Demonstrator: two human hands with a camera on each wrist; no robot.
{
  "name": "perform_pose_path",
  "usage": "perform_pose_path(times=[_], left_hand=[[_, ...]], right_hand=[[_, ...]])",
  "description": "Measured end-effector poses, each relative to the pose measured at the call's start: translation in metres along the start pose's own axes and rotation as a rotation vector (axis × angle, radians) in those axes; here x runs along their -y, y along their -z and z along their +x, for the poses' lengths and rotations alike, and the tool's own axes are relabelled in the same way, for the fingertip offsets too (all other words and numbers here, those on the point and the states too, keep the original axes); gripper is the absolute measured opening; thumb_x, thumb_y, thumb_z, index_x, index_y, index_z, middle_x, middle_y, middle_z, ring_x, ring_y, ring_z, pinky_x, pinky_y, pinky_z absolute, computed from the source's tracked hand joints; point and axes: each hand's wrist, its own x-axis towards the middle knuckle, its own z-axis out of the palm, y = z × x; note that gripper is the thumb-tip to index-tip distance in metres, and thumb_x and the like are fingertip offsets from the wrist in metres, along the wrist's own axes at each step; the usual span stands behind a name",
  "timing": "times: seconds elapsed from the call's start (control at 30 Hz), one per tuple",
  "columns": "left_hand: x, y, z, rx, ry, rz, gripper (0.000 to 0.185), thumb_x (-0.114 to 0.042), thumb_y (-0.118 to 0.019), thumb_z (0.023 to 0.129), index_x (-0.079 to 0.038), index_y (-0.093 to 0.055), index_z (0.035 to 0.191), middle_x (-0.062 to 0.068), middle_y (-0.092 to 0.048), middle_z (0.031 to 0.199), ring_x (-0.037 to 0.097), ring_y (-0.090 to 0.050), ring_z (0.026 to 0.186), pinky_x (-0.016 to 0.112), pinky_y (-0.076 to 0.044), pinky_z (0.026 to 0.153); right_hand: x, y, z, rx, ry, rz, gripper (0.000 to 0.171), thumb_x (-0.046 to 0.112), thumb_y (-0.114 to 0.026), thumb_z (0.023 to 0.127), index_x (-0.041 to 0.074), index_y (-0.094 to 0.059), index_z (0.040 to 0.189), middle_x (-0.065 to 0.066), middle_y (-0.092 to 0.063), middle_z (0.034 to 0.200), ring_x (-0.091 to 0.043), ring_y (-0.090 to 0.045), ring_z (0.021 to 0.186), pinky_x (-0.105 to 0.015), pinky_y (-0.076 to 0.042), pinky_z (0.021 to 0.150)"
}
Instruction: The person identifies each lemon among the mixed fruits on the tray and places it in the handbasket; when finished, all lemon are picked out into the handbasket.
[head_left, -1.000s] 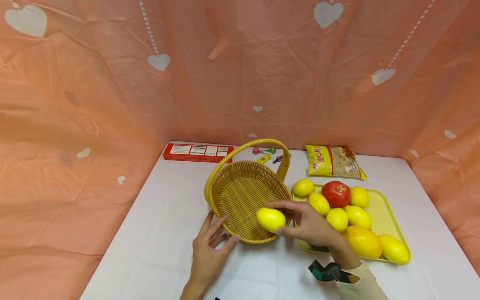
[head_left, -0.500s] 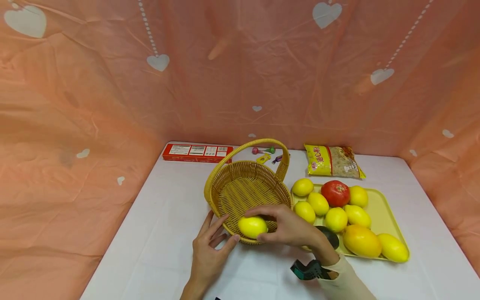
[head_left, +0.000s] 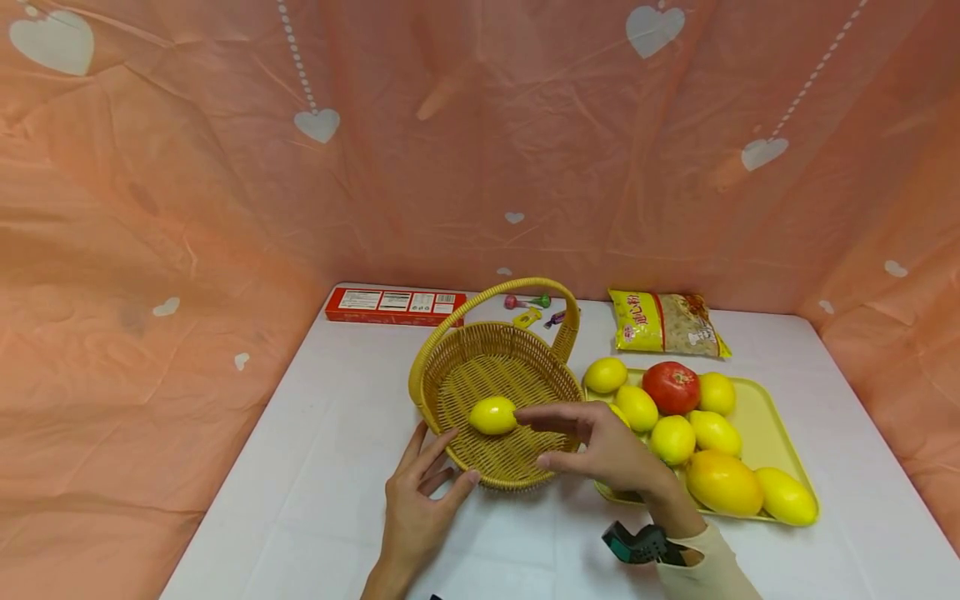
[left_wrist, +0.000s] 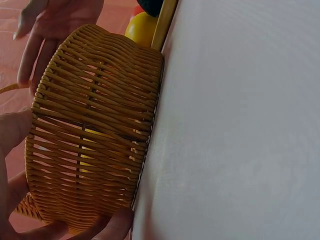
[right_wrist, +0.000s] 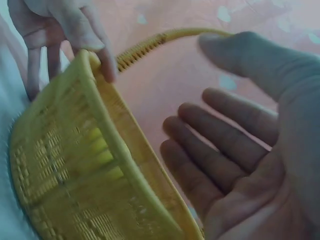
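Note:
A yellow wicker basket with a tall handle stands mid-table. A lemon lies inside on its woven floor; yellow shows through the weave in the left wrist view. My left hand holds the basket's near left rim, one finger over the edge and others along the outer wall. Over the basket's right side hovers my right hand, thumb apart from its fingers and nothing between them. In the right wrist view its bare palm faces the basket. To the right, a yellow tray bears several lemons.
Also on the tray are a red pomegranate-like fruit and a mango. Behind it lies a yellow food packet. A red box and small wrapped candies are at the back, before a pink curtain.
My right hand lowered the lemon leftward into the basket, let go, and drew back a little right. The lemon now rests on the basket floor. My left hand stayed at the rim.

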Motion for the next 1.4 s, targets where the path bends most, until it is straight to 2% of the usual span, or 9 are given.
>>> perform_pose_path(times=[0.1,0.2,0.43,0.73,0.9,1.13,1.2,1.33,1.4], left_hand=[[0.0,0.0,0.0,-0.004,-0.002,-0.001,0.063,-0.011,-0.093,0.089,-0.003,-0.069,0.146,0.035,-0.03,0.173,0.043,-0.069,0.132,0.041,-0.068,0.095],[0.0,-0.001,0.0,-0.005,0.0,-0.002,0.063,-0.011,-0.093,0.09,-0.003,-0.069,0.147,0.034,-0.03,0.173,0.042,-0.069,0.132,0.041,-0.068,0.096],[-0.001,0.0,0.0,-0.001,-0.003,-0.009,0.062,-0.012,-0.093,0.09,-0.003,-0.069,0.147,0.034,-0.029,0.173,0.042,-0.069,0.132,0.042,-0.068,0.096],[-0.001,0.0,0.0,0.001,-0.01,-0.01,0.063,-0.011,-0.093,0.09,-0.001,-0.068,0.147,0.033,-0.029,0.174,0.042,-0.069,0.132,0.041,-0.068,0.095],[-0.001,0.0,-0.001,0.003,-0.004,-0.009,0.063,-0.012,-0.093,0.09,-0.002,-0.068,0.147,0.032,-0.029,0.174,0.041,-0.07,0.132,0.04,-0.068,0.096],[-0.001,-0.001,0.0,0.006,0.014,-0.007,0.064,-0.011,-0.093,0.089,-0.003,-0.068,0.148,0.029,-0.028,0.176,0.04,-0.07,0.133,0.039,-0.068,0.096],[-0.001,-0.001,0.001,0.004,0.022,0.0,0.064,-0.01,-0.093,0.089,-0.003,-0.068,0.148,0.029,-0.027,0.176,0.04,-0.07,0.133,0.038,-0.068,0.096],[-0.003,-0.001,0.003,0.004,0.033,0.008,0.064,-0.008,-0.092,0.089,-0.004,-0.068,0.148,0.029,-0.027,0.176,0.04,-0.069,0.134,0.038,-0.068,0.097],[-0.003,-0.001,0.004,0.006,0.033,0.008,0.064,-0.008,-0.092,0.089,-0.004,-0.067,0.148,0.029,-0.027,0.176,0.041,-0.068,0.134,0.039,-0.067,0.097]], right_hand=[[-0.004,0.015,-0.013,-0.053,0.066,0.018,0.05,-0.003,-0.077,0.099,0.001,-0.066,0.148,-0.026,-0.066,0.15,-0.016,-0.067,0.139,-0.038,-0.059,0.116],[-0.006,0.031,-0.032,-0.115,0.066,0.027,0.052,-0.01,-0.074,0.097,-0.002,-0.065,0.148,-0.024,-0.067,0.149,-0.017,-0.068,0.137,-0.032,-0.058,0.116],[-0.008,0.07,-0.087,-0.265,0.054,-0.009,0.051,-0.02,-0.066,0.097,-0.012,-0.06,0.147,-0.005,-0.073,0.147,-0.015,-0.07,0.134,-0.024,-0.06,0.111],[-0.008,0.1,-0.161,-0.508,0.024,-0.096,0.052,-0.031,-0.062,0.092,-0.022,-0.056,0.143,0.002,-0.076,0.141,-0.006,-0.072,0.129,-0.017,-0.06,0.105],[-0.016,0.108,-0.202,-0.671,-0.121,-0.185,0.054,-0.022,-0.067,0.097,-0.012,-0.059,0.149,0.014,-0.075,0.139,0.005,-0.071,0.123,-0.009,-0.06,0.095],[-0.034,0.113,-0.246,-0.819,-0.263,-0.073,0.059,-0.013,-0.07,0.101,0.01,-0.063,0.155,0.028,-0.072,0.132,0.018,-0.066,0.117,-0.003,-0.058,0.085],[-0.039,0.115,-0.253,-0.842,-0.373,-0.185,0.059,-0.002,-0.073,0.103,0.014,-0.06,0.158,0.039,-0.066,0.127,0.026,-0.061,0.111,0.001,-0.055,0.082],[-0.049,0.113,-0.258,-0.875,-0.516,-0.304,0.064,0.008,-0.081,0.1,0.007,-0.057,0.159,0.044,-0.062,0.121,0.03,-0.058,0.105,0.003,-0.053,0.08],[-0.051,0.11,-0.257,-0.89,-0.578,-0.299,0.066,0.013,-0.085,0.098,0.002,-0.058,0.157,0.044,-0.062,0.117,0.03,-0.059,0.102,0.002,-0.055,0.079]])
